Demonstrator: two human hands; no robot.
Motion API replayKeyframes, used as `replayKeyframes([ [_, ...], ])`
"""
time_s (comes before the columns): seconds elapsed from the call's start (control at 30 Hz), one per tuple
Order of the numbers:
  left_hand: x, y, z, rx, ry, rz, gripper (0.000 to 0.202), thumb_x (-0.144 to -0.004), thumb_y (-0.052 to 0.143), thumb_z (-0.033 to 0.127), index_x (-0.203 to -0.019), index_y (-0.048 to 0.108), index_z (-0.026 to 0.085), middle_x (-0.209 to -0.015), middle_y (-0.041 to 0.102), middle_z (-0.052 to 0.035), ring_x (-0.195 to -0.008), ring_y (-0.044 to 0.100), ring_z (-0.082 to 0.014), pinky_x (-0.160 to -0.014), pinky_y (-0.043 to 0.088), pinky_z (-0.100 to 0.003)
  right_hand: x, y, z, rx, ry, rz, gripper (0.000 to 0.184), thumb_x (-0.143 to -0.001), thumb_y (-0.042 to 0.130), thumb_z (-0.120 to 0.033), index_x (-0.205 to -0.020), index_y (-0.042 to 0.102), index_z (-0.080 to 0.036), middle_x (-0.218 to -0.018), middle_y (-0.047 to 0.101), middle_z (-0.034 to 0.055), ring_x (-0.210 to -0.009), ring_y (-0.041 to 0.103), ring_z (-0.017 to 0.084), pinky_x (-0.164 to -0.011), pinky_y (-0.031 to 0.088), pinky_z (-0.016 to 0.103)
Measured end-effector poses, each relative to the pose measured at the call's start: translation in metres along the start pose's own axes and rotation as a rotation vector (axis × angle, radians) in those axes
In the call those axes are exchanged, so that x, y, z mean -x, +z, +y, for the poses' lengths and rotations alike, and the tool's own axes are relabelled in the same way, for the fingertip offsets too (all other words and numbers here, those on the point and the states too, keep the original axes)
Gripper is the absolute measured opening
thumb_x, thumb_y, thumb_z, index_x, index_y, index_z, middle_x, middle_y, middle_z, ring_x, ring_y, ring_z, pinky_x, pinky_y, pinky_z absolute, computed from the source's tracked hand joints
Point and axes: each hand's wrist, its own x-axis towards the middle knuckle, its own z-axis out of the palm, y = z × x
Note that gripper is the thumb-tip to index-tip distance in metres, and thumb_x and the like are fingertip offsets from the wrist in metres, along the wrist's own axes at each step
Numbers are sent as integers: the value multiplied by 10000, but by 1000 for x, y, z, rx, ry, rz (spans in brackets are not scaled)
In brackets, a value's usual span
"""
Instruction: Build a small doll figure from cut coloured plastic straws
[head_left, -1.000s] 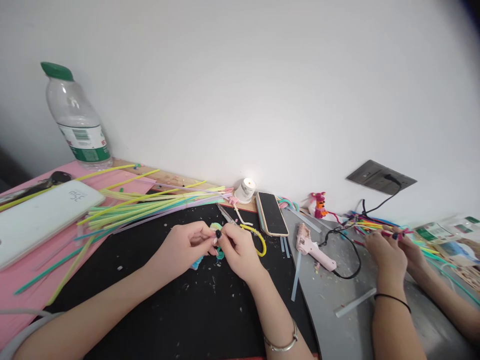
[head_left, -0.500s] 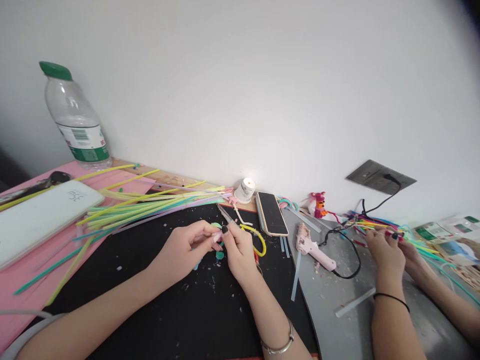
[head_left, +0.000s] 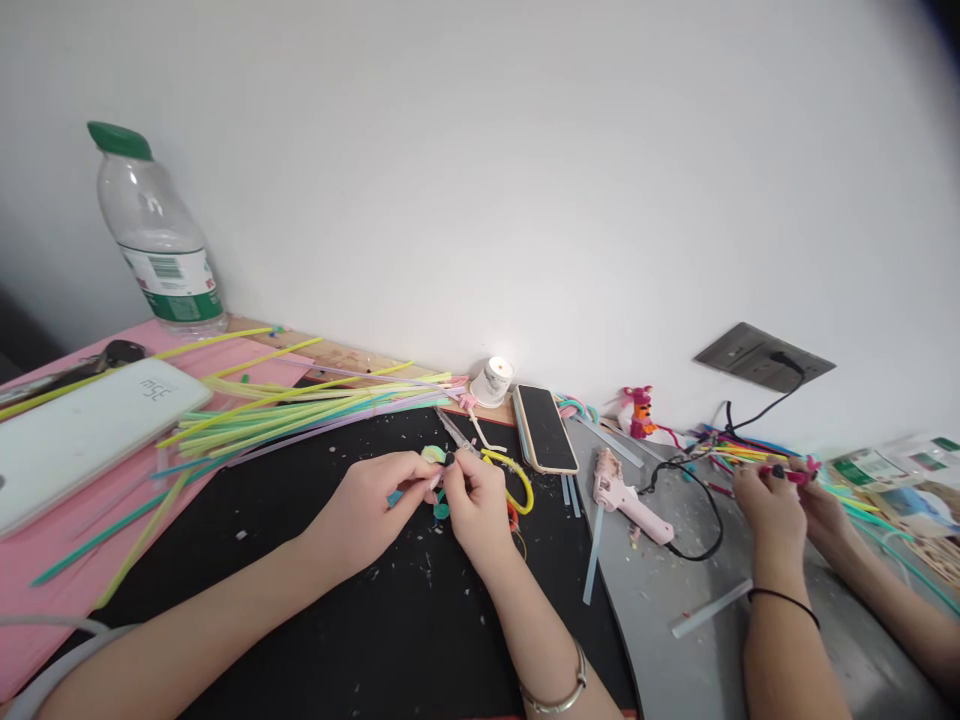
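Over the black mat (head_left: 300, 640), my left hand (head_left: 379, 500) and my right hand (head_left: 480, 505) meet, fingertips pinched together. Between them is a small pale pink piece (head_left: 435, 482), mostly covered by the fingers, so its exact kind cannot be made out. Just behind the fingertips lies a light green piece (head_left: 433, 454); a small teal piece (head_left: 441, 511) shows below them. Scissors (head_left: 459, 432) with yellow and orange handles lie open beside my right hand, partly hidden by it.
Pipe cleaners (head_left: 255, 425) lie in a bundle at left, near a white power bank (head_left: 90, 430) and a bottle (head_left: 161, 240). A paper cup (head_left: 492, 382), phone (head_left: 546, 428) and corded pink glue gun (head_left: 626, 500) stand rightward. A co-worker's hands (head_left: 772, 500) hold something pink.
My fingers have shifted slightly around the small pale pink piece, and less of it shows. The co-worker's hands have moved a little, showing more of their pink piece.
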Motion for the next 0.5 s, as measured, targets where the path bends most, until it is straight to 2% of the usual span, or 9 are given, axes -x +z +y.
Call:
replayKeyframes([
  [0.07, 0, 1, 0, 18, 2, -5, 200, -901, 496, 293, -834, 656, 195, -767, 697, -10, -725, 663, -162, -718, 503, -269, 0, 1, -1, -3, 4, 32, 351, -861, 416, -235, -535, 287, -219, -483, 300, -56, -450, 300, 94, -444, 230, 241],
  [0.23, -1, 0, 2, 219, -71, 12, 207, -895, 528, 358, -946, 637, 190, -825, 701, -21, -727, 679, -162, -676, 536, -255, 3, -1, -4, 13, -17, 68, 414, -921, 385, -277, -510, 372, -233, -477, 395, -11, -463, 414, 129, -440, 297, 278],
  [0.4, -1, -1, 0, 182, -57, 65, 191, -892, 539, 343, -929, 644, 188, -803, 702, -19, -735, 682, -161, -677, 532, -248, 4, -4, -6, 12, -37, 100, 454, -971, 286, -266, -551, 454, -239, -508, 474, 19, -478, 492, 136, -441, 336, 292],
  [0.5, -1, -1, -1, 159, -43, 79, 186, -893, 537, 341, -938, 645, 196, -830, 712, -19, -753, 692, -162, -695, 537, -250, 3, -5, -7, 32, -59, 64, 395, -950, 331, -253, -571, 443, -240, -531, 473, 15, -497, 494, 140, -457, 348, 284],
])
